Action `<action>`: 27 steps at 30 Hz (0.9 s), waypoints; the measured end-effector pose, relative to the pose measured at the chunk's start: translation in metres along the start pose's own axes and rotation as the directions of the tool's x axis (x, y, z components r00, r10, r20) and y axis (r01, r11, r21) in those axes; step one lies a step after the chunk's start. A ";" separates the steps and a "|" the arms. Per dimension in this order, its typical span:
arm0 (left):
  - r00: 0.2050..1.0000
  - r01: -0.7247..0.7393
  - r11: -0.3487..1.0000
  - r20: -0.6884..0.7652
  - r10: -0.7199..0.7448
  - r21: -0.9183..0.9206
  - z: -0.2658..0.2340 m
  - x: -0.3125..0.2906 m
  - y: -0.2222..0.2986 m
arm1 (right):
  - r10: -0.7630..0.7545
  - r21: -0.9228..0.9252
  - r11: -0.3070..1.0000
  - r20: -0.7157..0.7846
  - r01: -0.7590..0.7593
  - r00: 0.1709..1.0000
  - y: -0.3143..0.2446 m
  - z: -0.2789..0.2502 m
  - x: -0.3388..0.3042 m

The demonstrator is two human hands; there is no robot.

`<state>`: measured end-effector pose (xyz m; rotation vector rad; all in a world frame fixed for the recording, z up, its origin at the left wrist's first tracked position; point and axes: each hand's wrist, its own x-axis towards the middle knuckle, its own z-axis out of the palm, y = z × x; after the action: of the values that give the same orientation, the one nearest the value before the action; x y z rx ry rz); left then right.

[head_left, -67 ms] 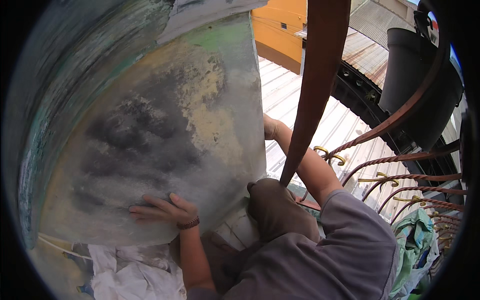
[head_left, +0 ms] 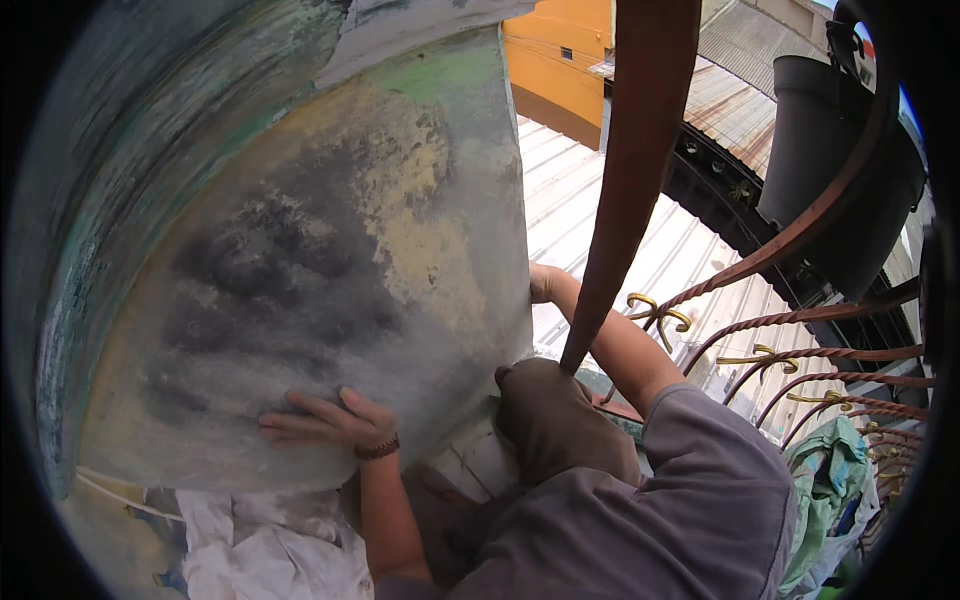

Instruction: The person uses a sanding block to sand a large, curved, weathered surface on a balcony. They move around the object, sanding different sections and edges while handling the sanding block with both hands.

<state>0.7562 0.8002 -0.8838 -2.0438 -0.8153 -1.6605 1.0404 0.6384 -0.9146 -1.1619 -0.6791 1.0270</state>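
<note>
A wall face [head_left: 320, 330], grey with a dark blotch, a tan bare patch and a green area at the top, fills the space ahead of me. My left hand [head_left: 335, 420], with a beaded bracelet [head_left: 377, 447] at its wrist, lies flat on the lower part of this surface, fingers stretched and slightly apart. Around the wall's right edge reaches my right arm [head_left: 625, 345]. Only the wrist and heel of my right hand [head_left: 541, 283] show beside that edge; its fingers are hidden behind it, so whatever they hold or touch is out of sight.
A brown metal bar [head_left: 640, 150] slants close by my right arm. Twisted railing bars [head_left: 790, 325] with brass-coloured curls line the right side. White cloth [head_left: 275, 545] lies below the wall, green sacking [head_left: 828, 480] hangs at lower right, and a ribbed roof [head_left: 570, 190] stretches beyond.
My right hand has slid a little downward along the wall's right edge, and the forearm has dropped with it. The left hand stays in practically the same place.
</note>
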 end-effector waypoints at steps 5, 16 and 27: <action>1.000 0.017 0.999 -0.014 -0.018 -0.030 0.003 -0.006 -0.004 | 0.015 -0.016 1.000 -0.079 -0.017 0.997 -0.001 0.000 -0.001; 0.997 -0.020 0.999 -0.070 0.018 -0.030 0.011 0.001 0.001 | 0.227 -0.048 0.972 -0.087 -0.232 0.970 0.068 -0.034 -0.008; 0.997 -0.025 0.999 -0.081 0.022 -0.036 0.009 0.006 0.003 | 0.048 -0.121 0.990 -0.171 -0.069 0.984 0.028 -0.023 0.000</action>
<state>0.7658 0.8051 -0.8796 -1.9894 -0.7360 -1.7450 1.0519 0.6302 -0.9476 -1.3692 -0.5862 0.9332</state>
